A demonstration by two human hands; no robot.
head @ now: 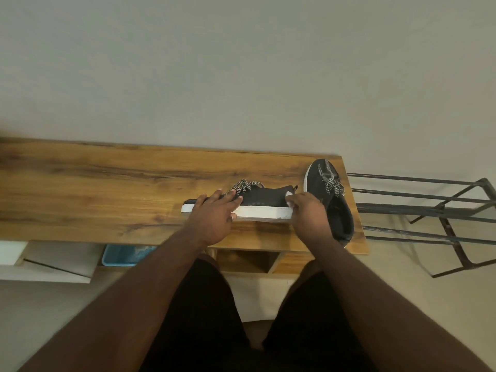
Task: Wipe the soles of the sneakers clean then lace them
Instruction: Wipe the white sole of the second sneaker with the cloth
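Near sneaker (261, 201) lies on the wooden table (107, 189), toe to my left, white sole edge (257, 211) facing me. My L hand (214, 210) is clamped over the forefoot: fingers across the upper, thumb under the sole edge. My R hand (308, 210) is at the heel, fingers curled on a white wipe (289, 196) pressed to the heel. Hands apart, one per shoe end. Laces (243, 185) loose at the tongue. 2nd sneaker (331, 196) sits upright just beside, at table's right end. Metal rack (429, 210) stands beyond, blue tray (123, 255) under the table.
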